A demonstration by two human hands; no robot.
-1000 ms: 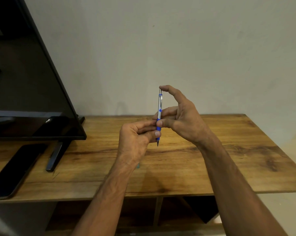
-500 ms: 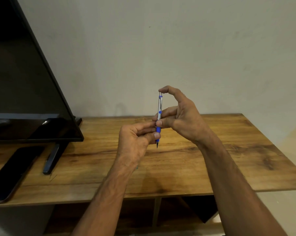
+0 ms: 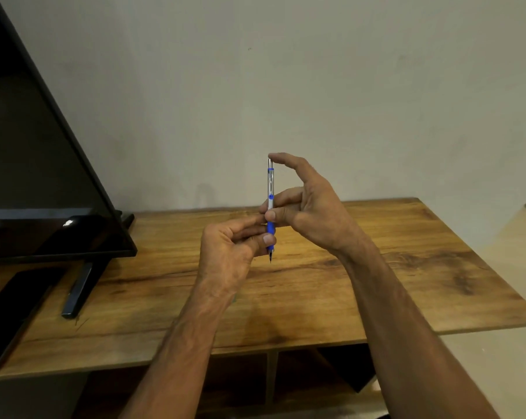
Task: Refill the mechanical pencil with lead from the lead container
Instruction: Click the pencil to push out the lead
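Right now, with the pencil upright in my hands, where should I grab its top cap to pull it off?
Pinch the silver cap from its sides with the right hand, coming from above. The mechanical pencil stands tip down, the left hand pinching its blue section, so the cap should pull straight up.

Open for a hand over the bare wood of the worktop [image 3: 406, 267] at the right. Taken in the middle by the left hand [image 3: 231, 246] and right hand [image 3: 310, 213] holding the pencil [image 3: 270, 189]. Blocked at the left by the black screen [image 3: 29, 176], its foot [image 3: 79, 285] and a flat phone [image 3: 17, 313].
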